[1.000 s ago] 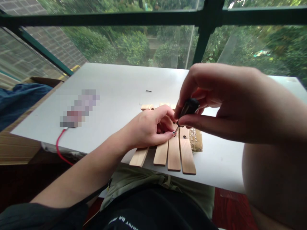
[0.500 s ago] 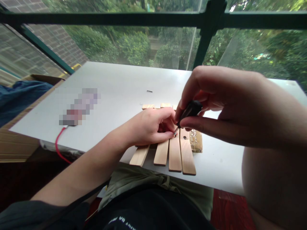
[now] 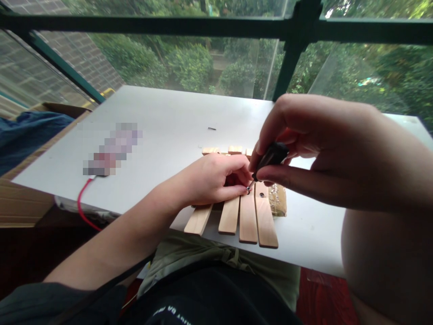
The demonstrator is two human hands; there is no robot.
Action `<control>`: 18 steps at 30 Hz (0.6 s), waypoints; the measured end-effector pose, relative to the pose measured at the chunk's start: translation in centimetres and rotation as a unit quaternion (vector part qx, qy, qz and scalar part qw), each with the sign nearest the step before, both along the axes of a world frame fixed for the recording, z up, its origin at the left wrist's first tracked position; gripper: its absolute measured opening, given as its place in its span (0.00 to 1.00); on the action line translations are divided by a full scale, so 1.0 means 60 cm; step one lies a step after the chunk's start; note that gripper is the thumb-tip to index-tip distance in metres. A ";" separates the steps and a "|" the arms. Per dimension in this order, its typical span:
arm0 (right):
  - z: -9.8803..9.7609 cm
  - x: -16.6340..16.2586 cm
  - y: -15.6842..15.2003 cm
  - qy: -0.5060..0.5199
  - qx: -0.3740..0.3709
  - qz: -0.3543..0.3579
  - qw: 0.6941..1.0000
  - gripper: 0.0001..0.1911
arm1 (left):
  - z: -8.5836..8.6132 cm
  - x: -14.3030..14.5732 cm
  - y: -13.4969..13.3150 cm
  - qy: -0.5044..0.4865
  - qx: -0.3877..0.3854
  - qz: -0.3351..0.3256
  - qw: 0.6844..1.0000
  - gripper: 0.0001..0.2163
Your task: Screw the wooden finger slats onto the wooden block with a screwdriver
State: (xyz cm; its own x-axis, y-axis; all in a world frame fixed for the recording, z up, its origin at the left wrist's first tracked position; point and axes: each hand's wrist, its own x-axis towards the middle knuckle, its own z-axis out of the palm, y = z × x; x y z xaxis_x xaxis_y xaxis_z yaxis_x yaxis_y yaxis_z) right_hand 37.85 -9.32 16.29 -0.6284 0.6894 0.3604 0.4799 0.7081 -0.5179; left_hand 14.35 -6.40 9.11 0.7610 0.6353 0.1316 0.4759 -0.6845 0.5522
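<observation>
My right hand point(image 3: 318, 153) grips the black handle of a screwdriver point(image 3: 274, 154), thumb and fingers closed around it. The tool slants down to the left, and its tip meets a small screw point(image 3: 248, 189) on one of several pale wooden slats point(image 3: 248, 221). At that screw the thumb and forefinger of my left hand point(image 3: 209, 178) are pinched together, while the rest of the hand lies over the slats to the left. Another dark screw point(image 3: 261, 195) shows in the rightmost slat. Beneath the slats, a tan, speckled block point(image 3: 278, 201) sticks out on the right.
A thin dark metal piece point(image 3: 211, 128) lies farther back on the white table point(image 3: 169, 117). To the left is a blurred-out object with a red cable point(image 3: 81, 203). A cardboard box point(image 3: 20, 203) holding blue cloth stands beside the table, and a green-framed window rises behind.
The picture has shifted very slightly. Both hands keep their grip, and the screwdriver tip stays at the same screw.
</observation>
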 end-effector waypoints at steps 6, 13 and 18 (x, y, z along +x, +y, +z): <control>0.000 0.001 -0.002 0.004 0.001 0.004 1.000 0.11 | -0.005 0.001 0.001 -0.007 0.010 -0.004 1.000 0.06; -0.001 0.001 -0.001 -0.004 0.016 -0.004 1.000 0.10 | -0.007 0.000 0.005 -0.006 0.002 -0.007 1.000 0.05; 0.000 -0.004 -0.001 -0.020 0.004 -0.005 1.000 0.11 | -0.015 -0.007 0.010 -0.020 -0.010 -0.051 0.998 0.06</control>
State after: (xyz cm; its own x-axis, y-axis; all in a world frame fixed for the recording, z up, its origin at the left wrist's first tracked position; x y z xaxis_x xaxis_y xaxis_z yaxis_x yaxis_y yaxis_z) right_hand 37.58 -9.35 16.27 -0.6351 0.6930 0.3412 0.5077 0.7074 -0.4917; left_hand 13.92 -5.78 8.24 0.8165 0.5571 0.1513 0.3808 -0.7168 0.5841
